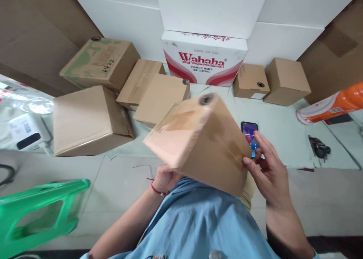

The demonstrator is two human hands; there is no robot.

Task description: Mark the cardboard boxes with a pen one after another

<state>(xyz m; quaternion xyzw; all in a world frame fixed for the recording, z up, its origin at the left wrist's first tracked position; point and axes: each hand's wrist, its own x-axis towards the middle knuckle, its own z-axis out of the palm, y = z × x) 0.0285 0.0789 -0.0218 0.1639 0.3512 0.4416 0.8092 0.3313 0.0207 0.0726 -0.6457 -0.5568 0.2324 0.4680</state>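
Observation:
A taped cardboard box (215,141) is held up and tilted in front of my blue shirt, slightly blurred. My left hand (167,179) grips its lower left edge, with the fingers partly hidden beneath it. Close to the box's right side is my right hand (266,166); its thumb and fingers are apart, and the thumb tip seems to touch the cardboard. Just beyond those fingers lies a phone (249,132) with a lit screen. A dark round patch marks the held box's upper corner.
More cardboard boxes (90,119) stand at left, with a white Wahaha carton (204,60) at the back. Smaller boxes (287,79), an orange-and-white bottle (331,104) and keys (320,149) are at right. A white device (28,132) lies far left, above a green stool (42,210).

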